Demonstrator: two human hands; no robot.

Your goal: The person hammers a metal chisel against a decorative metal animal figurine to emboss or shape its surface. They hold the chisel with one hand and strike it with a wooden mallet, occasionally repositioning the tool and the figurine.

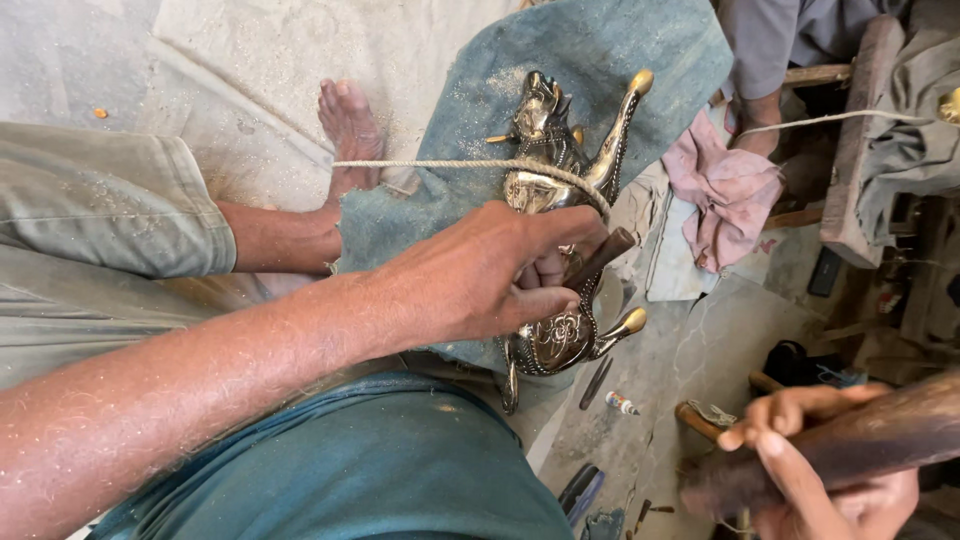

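Brass horse figurine [548,190], shiny and ornately engraved, lies roped on blue cloth [600,50]; my left hand [490,270] grips a punch [598,258], right hand [840,480] grips a mallet [860,440]; dusty concrete floor [250,60].

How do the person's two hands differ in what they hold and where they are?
The left hand presses a thin dark tool against the brass animal figure lying on the blue cloth; the right hand grips a thick wooden mallet away from the figure, at the lower right. Both are closed around a tool.
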